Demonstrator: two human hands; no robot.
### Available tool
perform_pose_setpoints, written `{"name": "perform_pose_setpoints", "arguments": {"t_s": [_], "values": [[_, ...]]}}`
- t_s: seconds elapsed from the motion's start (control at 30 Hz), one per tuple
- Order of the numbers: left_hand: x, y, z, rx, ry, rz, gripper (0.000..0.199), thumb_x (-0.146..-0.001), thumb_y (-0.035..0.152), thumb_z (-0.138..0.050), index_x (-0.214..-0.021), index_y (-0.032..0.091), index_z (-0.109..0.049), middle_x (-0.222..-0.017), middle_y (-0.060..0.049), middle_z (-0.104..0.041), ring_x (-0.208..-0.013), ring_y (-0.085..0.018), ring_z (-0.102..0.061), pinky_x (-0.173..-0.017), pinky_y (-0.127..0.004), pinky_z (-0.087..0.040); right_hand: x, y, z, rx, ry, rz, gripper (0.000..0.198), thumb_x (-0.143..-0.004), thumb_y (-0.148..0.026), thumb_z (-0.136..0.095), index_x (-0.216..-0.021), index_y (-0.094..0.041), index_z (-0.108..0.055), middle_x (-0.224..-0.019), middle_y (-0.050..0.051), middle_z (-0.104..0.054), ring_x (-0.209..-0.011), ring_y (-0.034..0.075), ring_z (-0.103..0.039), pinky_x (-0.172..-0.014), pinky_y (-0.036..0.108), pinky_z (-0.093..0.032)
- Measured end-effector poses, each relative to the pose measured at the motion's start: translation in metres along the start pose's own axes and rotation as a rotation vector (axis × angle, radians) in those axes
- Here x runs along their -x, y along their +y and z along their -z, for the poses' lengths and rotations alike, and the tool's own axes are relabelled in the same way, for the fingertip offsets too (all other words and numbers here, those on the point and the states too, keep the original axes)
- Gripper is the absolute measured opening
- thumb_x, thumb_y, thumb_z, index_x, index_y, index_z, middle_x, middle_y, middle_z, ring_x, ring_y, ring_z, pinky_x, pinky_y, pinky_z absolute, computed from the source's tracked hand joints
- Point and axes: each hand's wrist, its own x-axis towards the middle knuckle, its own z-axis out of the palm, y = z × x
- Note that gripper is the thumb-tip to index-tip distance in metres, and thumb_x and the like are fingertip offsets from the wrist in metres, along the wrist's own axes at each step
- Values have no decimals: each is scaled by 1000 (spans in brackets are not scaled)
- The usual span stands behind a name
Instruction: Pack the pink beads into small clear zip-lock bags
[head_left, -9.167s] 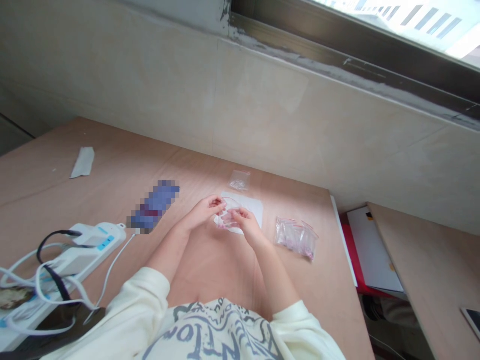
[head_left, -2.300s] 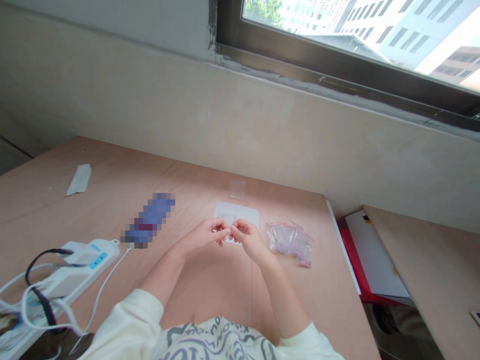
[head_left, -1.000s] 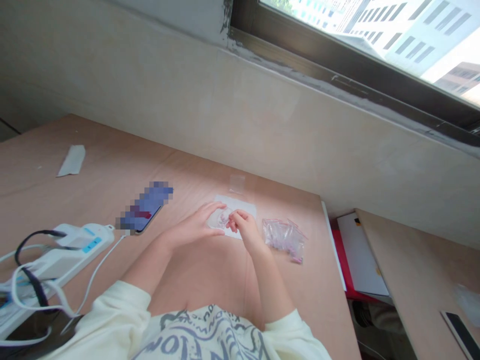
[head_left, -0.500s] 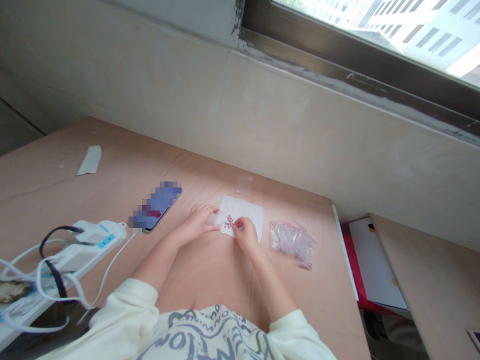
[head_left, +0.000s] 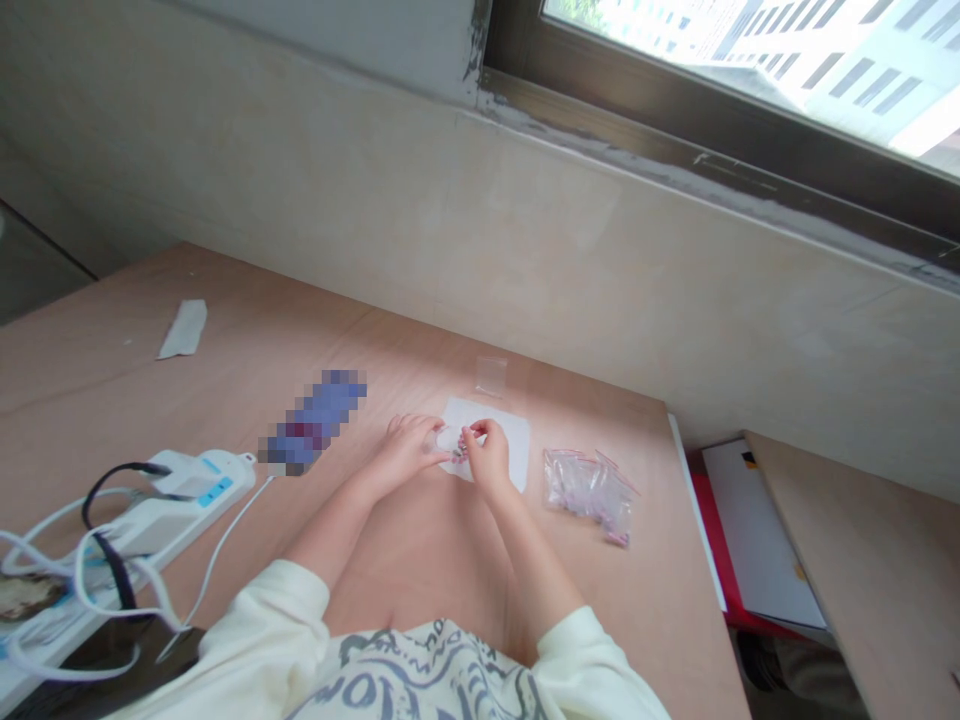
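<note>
Several pink pieces point(head_left: 461, 450) lie beside right fingers point(head_left: 480, 428), their grip unclear, left fingers point(head_left: 430, 424) loosely gripping clear plastic point(head_left: 433, 441).

The brown wooden table's point(head_left: 660, 620) right side is obstructed by clear, red-edged plastic bags point(head_left: 589, 495). Room is left toward the near edge.

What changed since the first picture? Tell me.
The left hand and right hand first held clear plastic over the white sheet; now the left cups something clear at its left edge, and the right is at small pink pieces over it. The bag beyond the sheet no longer shows shiny bits. The filled bags, phone and power strip stayed put.
</note>
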Motion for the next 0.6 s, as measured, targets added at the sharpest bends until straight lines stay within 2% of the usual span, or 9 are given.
{"name": "perform_pose_setpoints", "arguments": {"t_s": [0.13, 0.23, 0.37, 0.5, 0.6], "values": [[1, -4, 5, -12, 4, 28, 38, -63, 36, -58, -95, 16, -51, -101, -8, -57, -98, -23, -47, -85, -37, -28, -14, 2, -10, 337, -27, -9, 8, -66, -23, -48, -69, -15, -51, -77, 12, -54, -78, 22, -48, -65, 31, -34], [2, -5, 8, -9, -4, 40, 38, -63, 36, -58, -95, 16, -50, -102, -8, -57, -98, -23, -47, -86, -37, -28, -18, 0, -13, 422, -41, -9, 7, -68, -19, -46, -66, -16, -52, -77, 13, -55, -79, 24, -47, -63, 32, -33], [1, -4, 6, -13, -12, 46, 37, -64, 37, -57, -94, 17, -51, -101, -8, -57, -98, -23, -47, -85, -38, -28, -14, -4, -6, 279, -14, 48, 15, -71, -24, -43, -62, -17, -52, -74, 11, -56, -77, 22, -47, -65, 31, -33], [-3, -5, 1, -27, -13, 53, 36, -63, 38, -57, -92, 18, -52, -99, -8, -58, -96, -24, -48, -84, -38, -29, -5, -8, 1, 63, -76, 147, 19, -74, -32, -40, -68, -18, -53, -74, 5, -57, -76, 18, -47, -66, 28, -33], [-4, -6, -1, -20, -1, 47, 37, -62, 38, -58, -93, 18, -52, -99, -7, -58, -96, -24, -48, -84, -37, -29, -3, -5, 1, 175, -26, 103, 15, -73, -28, -42, -72, -17, -53, -79, 7, -55, -79, 20, -45, -68, 29, -32]]}}
